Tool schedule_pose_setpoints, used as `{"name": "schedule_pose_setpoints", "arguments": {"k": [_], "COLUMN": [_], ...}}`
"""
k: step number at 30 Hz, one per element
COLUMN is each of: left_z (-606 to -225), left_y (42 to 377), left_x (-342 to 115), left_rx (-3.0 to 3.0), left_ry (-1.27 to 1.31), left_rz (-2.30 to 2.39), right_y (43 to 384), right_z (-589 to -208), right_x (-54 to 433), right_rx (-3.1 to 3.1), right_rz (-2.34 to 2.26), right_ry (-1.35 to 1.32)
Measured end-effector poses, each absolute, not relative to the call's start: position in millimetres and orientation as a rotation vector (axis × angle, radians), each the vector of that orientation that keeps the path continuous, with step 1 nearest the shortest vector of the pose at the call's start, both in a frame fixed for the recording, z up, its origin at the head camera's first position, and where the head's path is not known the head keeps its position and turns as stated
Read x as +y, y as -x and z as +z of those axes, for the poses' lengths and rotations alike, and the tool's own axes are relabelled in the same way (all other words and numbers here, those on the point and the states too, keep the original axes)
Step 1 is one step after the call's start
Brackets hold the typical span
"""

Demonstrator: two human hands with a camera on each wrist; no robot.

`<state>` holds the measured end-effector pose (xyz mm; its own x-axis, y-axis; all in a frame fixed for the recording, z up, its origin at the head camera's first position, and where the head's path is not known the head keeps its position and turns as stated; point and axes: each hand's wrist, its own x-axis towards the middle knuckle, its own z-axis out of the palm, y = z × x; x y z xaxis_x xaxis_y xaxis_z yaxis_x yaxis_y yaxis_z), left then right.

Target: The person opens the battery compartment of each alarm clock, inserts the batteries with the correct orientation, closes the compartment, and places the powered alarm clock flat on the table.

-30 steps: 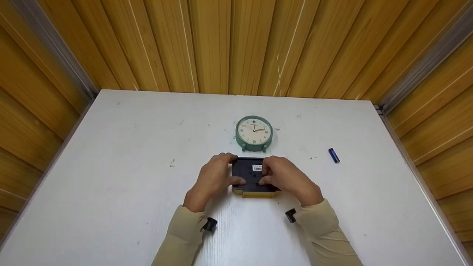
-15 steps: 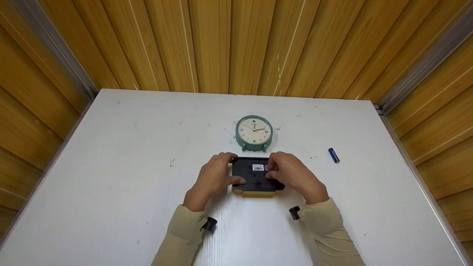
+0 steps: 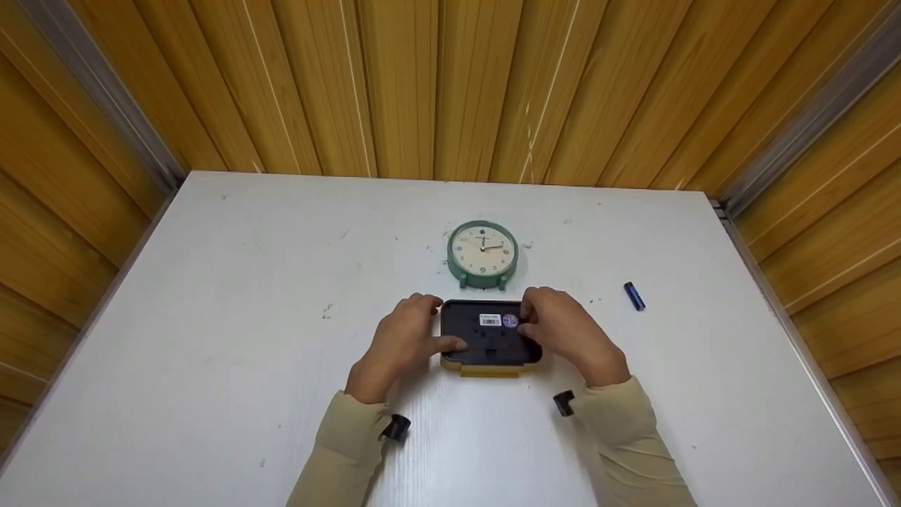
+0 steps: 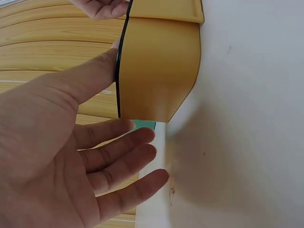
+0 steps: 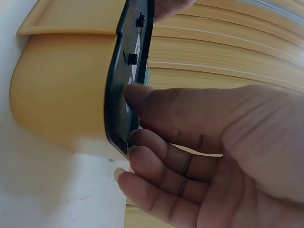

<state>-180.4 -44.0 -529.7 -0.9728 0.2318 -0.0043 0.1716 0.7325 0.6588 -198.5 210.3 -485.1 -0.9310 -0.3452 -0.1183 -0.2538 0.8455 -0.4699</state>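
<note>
The case (image 3: 491,370) is lying black back (image 3: 461,324) up on the desk (image 3: 211,317), near the clock (image 3: 483,250). The left hand (image 3: 398,345) is resting its thumb on it, grip relaxed; the right hand (image 3: 574,338) is touching beside the sticker (image 3: 510,321), though whether its grip is pinching anything, I cannot tell. Bracing firmly left while working lightly right should prevent skidding.

Even light brightens the white table (image 3: 232,317), where soft shadows spread in both wrist views.
</note>
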Motion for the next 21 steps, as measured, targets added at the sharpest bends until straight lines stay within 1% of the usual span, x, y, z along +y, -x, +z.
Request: {"name": "schedule_pose_setpoints", "arguments": {"k": [13,21], "left_z": [-528,-526], "left_y": [178,178], "left_x": [-49,-49], "left_rx": [2.873,2.837], "left_ry": [-0.379,-0.332], "left_rz": [0.933,0.933], "right_y": [203,206], "right_z": [-485,-495], "right_x": [219,219], "right_rx": [2.786,2.720], "right_rz": [-0.592,-0.606], "right_ry": [0.243,0.175]}}
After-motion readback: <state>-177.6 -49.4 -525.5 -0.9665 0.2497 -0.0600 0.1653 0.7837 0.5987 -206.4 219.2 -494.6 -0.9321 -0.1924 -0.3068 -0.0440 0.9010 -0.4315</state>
